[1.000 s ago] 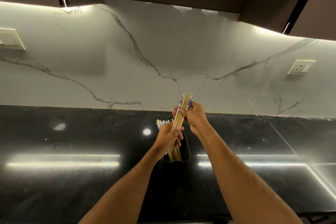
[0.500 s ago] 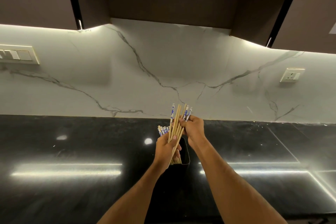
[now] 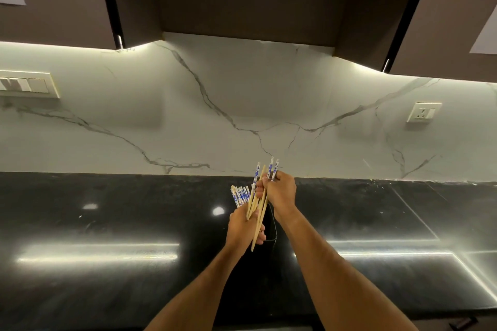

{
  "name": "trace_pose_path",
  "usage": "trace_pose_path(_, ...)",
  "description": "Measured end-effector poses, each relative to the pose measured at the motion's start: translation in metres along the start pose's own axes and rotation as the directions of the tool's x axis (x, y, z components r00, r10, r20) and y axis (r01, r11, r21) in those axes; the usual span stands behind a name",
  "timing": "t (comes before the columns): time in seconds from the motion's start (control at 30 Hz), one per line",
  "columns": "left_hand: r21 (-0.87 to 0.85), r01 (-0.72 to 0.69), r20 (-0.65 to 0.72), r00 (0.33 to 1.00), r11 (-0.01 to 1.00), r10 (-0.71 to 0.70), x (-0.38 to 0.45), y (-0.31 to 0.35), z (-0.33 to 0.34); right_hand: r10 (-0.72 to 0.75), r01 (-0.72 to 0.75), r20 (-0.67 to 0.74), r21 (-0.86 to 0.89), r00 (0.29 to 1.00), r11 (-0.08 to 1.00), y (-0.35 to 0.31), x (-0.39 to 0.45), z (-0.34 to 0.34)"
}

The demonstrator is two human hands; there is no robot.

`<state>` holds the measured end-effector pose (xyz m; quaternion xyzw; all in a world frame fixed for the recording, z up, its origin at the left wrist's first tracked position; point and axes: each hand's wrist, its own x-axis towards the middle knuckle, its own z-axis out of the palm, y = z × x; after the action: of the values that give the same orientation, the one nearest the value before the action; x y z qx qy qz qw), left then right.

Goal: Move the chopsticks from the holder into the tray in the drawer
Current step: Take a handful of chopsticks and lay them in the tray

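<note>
Since the earlier frames the bundle of chopsticks (image 3: pixel 258 209) has been drawn higher and its lower tips have come clear of the holder (image 3: pixel 269 231); earlier they were still down inside it; the bundle has also splayed.

Right hand (image 3: pixel 279 192) is closed around the upper, blue-patterned ends; grip is a full pinch-wrap, holding the loose bundle. Left hand (image 3: pixel 242 230) is closed lower down; a second set (image 3: pixel 240 196) with patterned tops fanned up-left is held in it, and the shafts of the right-hand bundle are pressed against its fingers (image 3: pixel 261 236); which sticks belong to which grip cannot be fully told.

Key relation: long axis of the bundle runs steeply, tops up-right toward the backsplash (image 3: pixel 242 105), tips down-left; tips hang just in front of the holder mouth, roughly level with the left knuckles. Holder is directly under and between the hands, on the dark counter (image 3: pixel 107 223); whether any sticks are left inside cannot be seen.

Drawer and tray are not in view; judged to lie below the counter edge, toward the body. Next move is judged to need the bundle pulled back and laid toward horizontal; both hands are about equally near, the right holding the top ends, the left holding mid-shaft. Risk: splayed sticks slipping from the loose bundle.
</note>
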<state>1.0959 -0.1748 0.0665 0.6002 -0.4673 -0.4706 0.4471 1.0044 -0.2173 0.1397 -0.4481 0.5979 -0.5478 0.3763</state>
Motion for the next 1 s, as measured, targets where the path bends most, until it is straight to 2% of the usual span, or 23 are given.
trace_pose_path(0.1,0.027,0.052,-0.004,0.999,0.998,-0.052,0.0,-0.001,0.002,0.062,-0.062,0.004,0.022,0.998,0.998,0.003,-0.001,-0.002)
trace_pose_path(0.23,0.137,-0.046,0.026,0.999,0.989,0.043,-0.004,-0.006,0.002,0.14,-0.139,0.015,-0.043,0.99,0.989,0.007,0.0,-0.003)
trace_pose_path(0.3,0.164,-0.038,0.026,0.999,0.986,0.034,-0.005,-0.005,0.001,0.167,-0.164,0.054,-0.048,0.985,0.985,0.007,-0.002,0.0)
trace_pose_path(0.47,0.06,0.089,0.082,0.992,0.994,-0.094,-0.008,-0.001,-0.002,0.165,-0.165,0.042,0.002,0.985,0.986,0.005,-0.004,-0.002)
trace_pose_path(0.53,0.088,0.077,0.122,0.989,0.993,-0.087,-0.008,-0.004,-0.008,0.156,-0.156,0.009,0.082,0.988,0.984,-0.002,-0.003,-0.009)
trace_pose_path(0.63,0.094,0.125,0.143,0.98,0.988,-0.137,-0.01,-0.011,-0.017,0.098,-0.085,-0.058,0.193,0.994,0.977,-0.023,0.004,-0.024)
trace_pose_path(0.73,-0.041,0.217,0.135,0.968,0.975,-0.21,-0.011,-0.016,-0.025,-0.137,0.164,-0.112,0.281,0.984,0.946,-0.054,0.01,-0.038)
trace_pose_path(0.8,-0.185,0.26,0.183,0.957,0.948,-0.227,-0.01,-0.012,-0.027,-0.387,0.397,-0.089,0.203,0.918,0.895,-0.067,0.005,-0.041)
trace_pose_path(0.87,-0.324,0.32,0.264,0.934,0.891,-0.239,-0.007,-0.002,-0.028,-0.592,0.586,0.076,0.088,0.802,0.806,-0.066,-0.006,-0.038)
trace_pose_path(0.93,-0.453,0.387,0.338,0.908,0.803,-0.247,-0.004,0.013,-0.029,-0.719,0.778,0.349,-0.049,0.601,0.627,-0.051,-0.017,-0.034)
trace_pose_path(1.0,-0.577,0.408,0.395,0.898,0.708,-0.196,0.0,0.029,-0.032,-0.708,0.922,0.607,-0.116,0.361,0.37,-0.032,-0.023,-0.033)
